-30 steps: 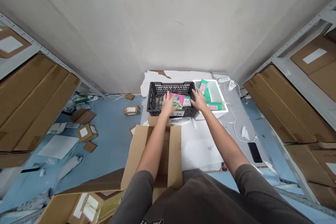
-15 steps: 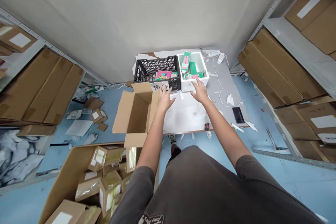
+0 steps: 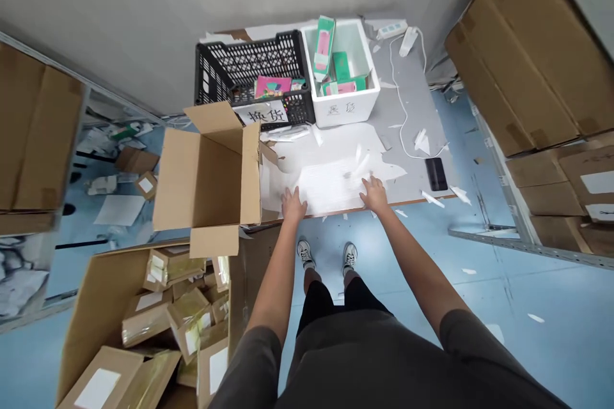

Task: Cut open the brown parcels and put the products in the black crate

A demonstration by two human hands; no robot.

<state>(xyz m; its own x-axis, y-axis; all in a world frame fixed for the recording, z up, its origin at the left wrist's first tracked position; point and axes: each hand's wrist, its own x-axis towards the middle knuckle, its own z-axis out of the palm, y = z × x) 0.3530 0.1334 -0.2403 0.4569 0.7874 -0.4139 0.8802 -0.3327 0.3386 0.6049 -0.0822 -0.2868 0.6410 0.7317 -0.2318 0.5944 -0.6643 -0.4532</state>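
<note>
My left hand [image 3: 293,206] lies at the front edge of the table, its fingers apart on the white covering [image 3: 326,185]. Nothing is in it. Beside it, to the left, stands an open cardboard box [image 3: 218,182] with its flaps spread and no contents visible inside. My right hand [image 3: 375,194] touches the same table edge farther right, fingers apart and holding nothing. Behind the hands are a black plastic crate [image 3: 204,86] with a pink packet [image 3: 272,86], and a white bin [image 3: 348,112] holding several green-and-pink boxes [image 3: 324,48].
A large carton [image 3: 79,319] full of taped parcels [image 3: 148,319] stands at the lower left. On the table's right lie a phone [image 3: 436,174], a white cable [image 3: 405,121], a power strip [image 3: 392,29] and paper scraps [image 3: 422,142]. Shelves with brown cartons [image 3: 522,70] flank both sides.
Both hands have come back from near the crate and bin to the table's front edge. The view has tilted down and closer, showing both shoes.
</note>
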